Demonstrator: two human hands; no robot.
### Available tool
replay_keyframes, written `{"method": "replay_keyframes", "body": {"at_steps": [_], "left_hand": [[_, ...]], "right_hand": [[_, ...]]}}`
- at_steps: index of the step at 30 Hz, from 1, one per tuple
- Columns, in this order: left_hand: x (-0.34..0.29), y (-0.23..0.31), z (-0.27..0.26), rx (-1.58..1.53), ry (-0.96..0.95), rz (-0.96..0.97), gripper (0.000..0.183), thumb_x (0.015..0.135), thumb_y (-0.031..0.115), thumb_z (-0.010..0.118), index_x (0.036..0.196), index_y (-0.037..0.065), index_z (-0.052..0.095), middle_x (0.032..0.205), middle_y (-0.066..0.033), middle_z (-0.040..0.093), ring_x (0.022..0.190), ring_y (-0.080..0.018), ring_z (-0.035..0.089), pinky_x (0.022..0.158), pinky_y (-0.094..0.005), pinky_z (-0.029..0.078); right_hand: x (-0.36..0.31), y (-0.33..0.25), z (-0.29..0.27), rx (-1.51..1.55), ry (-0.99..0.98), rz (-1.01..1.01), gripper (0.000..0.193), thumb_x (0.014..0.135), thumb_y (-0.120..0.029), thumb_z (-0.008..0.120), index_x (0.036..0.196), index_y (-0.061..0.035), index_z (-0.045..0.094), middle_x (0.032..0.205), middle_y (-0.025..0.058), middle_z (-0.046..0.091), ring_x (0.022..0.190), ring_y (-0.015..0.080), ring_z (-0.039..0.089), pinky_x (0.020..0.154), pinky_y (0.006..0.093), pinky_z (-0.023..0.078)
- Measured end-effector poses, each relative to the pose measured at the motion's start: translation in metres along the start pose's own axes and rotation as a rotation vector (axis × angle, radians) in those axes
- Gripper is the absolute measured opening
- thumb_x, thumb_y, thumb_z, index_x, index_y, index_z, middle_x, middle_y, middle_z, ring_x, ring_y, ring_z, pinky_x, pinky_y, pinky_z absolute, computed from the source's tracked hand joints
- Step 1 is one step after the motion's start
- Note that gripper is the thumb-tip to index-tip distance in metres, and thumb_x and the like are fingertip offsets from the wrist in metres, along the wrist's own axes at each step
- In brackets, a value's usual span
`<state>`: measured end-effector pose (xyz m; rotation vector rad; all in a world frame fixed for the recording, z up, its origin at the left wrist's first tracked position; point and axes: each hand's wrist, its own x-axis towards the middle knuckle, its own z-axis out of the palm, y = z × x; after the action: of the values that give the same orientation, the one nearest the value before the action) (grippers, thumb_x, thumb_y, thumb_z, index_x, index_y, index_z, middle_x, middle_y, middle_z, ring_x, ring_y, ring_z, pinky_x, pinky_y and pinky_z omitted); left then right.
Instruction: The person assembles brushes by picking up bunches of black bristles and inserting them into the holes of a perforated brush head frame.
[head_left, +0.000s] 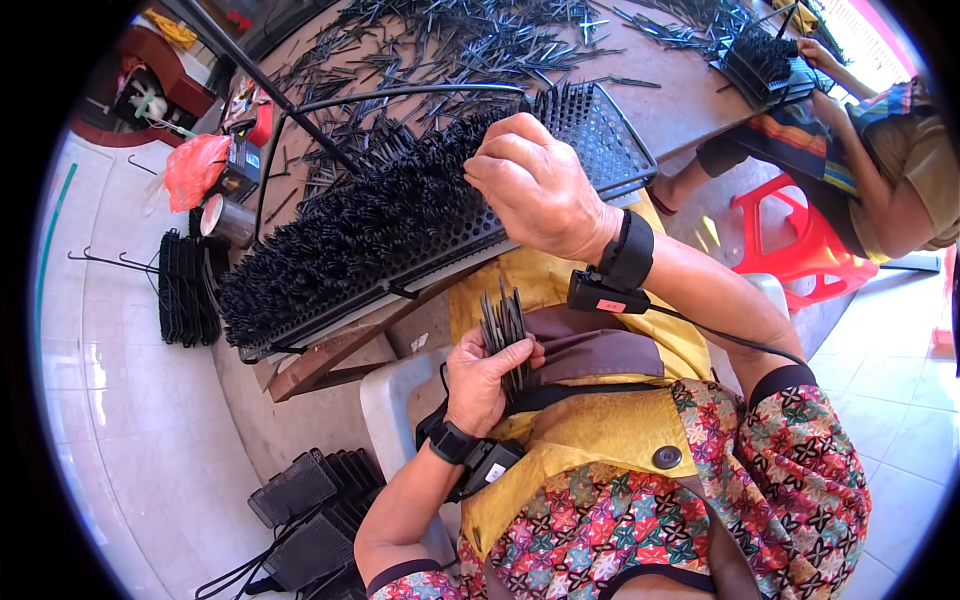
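A bundle of thin dark strips (504, 322) stands upright in my left hand (476, 388), which is closed around its lower part in front of my lap. My right hand (545, 190) is over a long black perforated rack (605, 125), its fingers pinched together at the edge of the filled part. Whatever those fingertips hold is hidden from view. Dense black strips (340, 235) stand packed in the rack's holes from its left end to about my right hand. To the right of that hand the perforated surface shows bare holes.
Loose black strips (430, 45) lie scattered over the table (670, 95). Black racks (315, 520) are stacked on the floor at lower left, and others (182, 290) hang beside the table. A pink bag (195, 172) sits nearby. At right, another person works near a red stool (800, 245).
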<state>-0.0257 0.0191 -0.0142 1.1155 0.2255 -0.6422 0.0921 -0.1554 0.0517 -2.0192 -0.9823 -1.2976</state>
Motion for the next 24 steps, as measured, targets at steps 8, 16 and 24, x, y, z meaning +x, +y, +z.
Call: {"method": "replay_keyframes", "body": {"at_steps": [8,16,24], "left_hand": [[0.001,0.0,0.002,-0.02,0.033,0.001,0.014,0.077,0.001,0.068,0.088,-0.001,0.059,0.078,-0.0112,0.065,0.067,-0.0179,0.064,0.065,-0.028,0.054],[0.001,0.001,0.002,-0.015,0.034,0.006,0.014,0.078,0.002,0.068,0.088,-0.001,0.059,0.077,-0.0105,0.065,0.068,-0.0176,0.064,0.065,-0.028,0.054],[0.003,-0.002,0.001,-0.036,0.034,0.094,0.016,0.078,0.0,0.066,0.092,-0.001,0.059,0.082,-0.0095,0.065,0.069,-0.0173,0.064,0.066,-0.0279,0.054]], "right_hand": [[0.001,0.001,-0.002,-0.002,-0.023,0.01,0.026,0.062,0.008,0.068,0.085,0.0018,0.058,0.077,0.0103,0.054,0.074,0.0285,0.056,0.058,0.0343,0.048],[-0.011,-0.002,0.002,-0.051,-0.268,0.028,0.029,0.063,0.0,0.063,0.092,0.0011,0.058,0.074,0.0096,0.051,0.074,0.0268,0.052,0.059,0.0342,0.047],[-0.046,-0.052,-0.02,0.017,-0.416,0.369,0.031,0.071,-0.012,0.071,0.097,-0.0015,0.058,0.07,0.0113,0.053,0.063,0.0278,0.055,0.052,0.0379,0.044]]}}
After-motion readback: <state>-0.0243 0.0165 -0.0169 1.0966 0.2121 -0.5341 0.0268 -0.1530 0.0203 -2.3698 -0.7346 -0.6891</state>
